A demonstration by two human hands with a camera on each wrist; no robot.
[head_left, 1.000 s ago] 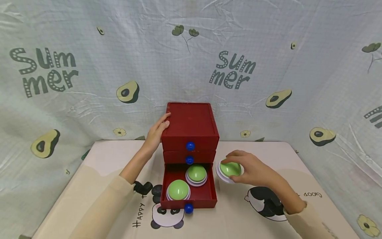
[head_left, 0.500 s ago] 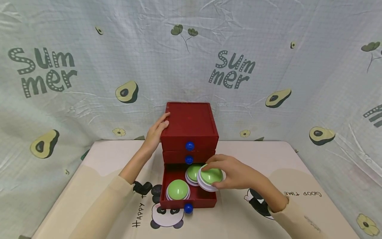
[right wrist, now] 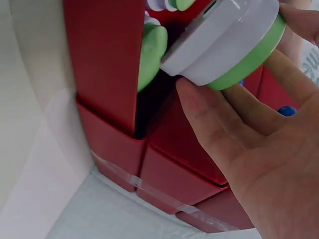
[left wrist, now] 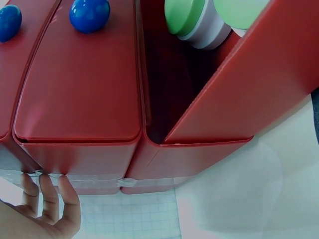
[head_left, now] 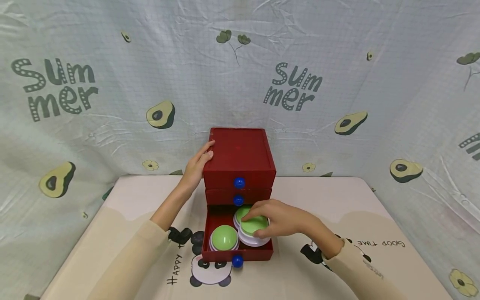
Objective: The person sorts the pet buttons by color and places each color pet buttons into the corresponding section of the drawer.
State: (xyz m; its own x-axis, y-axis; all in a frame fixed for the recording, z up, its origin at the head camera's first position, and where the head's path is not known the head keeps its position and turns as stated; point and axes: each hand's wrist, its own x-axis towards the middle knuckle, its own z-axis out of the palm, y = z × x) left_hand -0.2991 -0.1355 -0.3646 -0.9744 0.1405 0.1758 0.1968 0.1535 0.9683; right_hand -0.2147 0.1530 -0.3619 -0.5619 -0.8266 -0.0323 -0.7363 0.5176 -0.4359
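Note:
My right hand [head_left: 286, 217] grips a round push button with a green dome and white base [head_left: 254, 239], its fingers and thumb around the rim. The button is tilted in the right wrist view and hangs over the right part of the pulled-out bottom drawer [head_left: 255, 255]. Inside that drawer, one green button [head_left: 224, 238] sits at the front left; a second green button [head_left: 243, 212] lies behind, partly covered by the held one. My left hand [head_left: 193, 170] rests against the left side of the red drawer cabinet [head_left: 240, 150], fingertips at its top edge.
Two upper drawers with blue knobs [head_left: 239, 183] are closed. The bottom drawer's blue knob [head_left: 237, 261] points toward me. A printed cloth [head_left: 240, 83] hangs right behind the cabinet. The table [head_left: 307, 275] bears panda prints.
My right hand has carried the green button leftward, from beside the cabinet to over the open drawer, and lowered it. The left hand has stayed in place.

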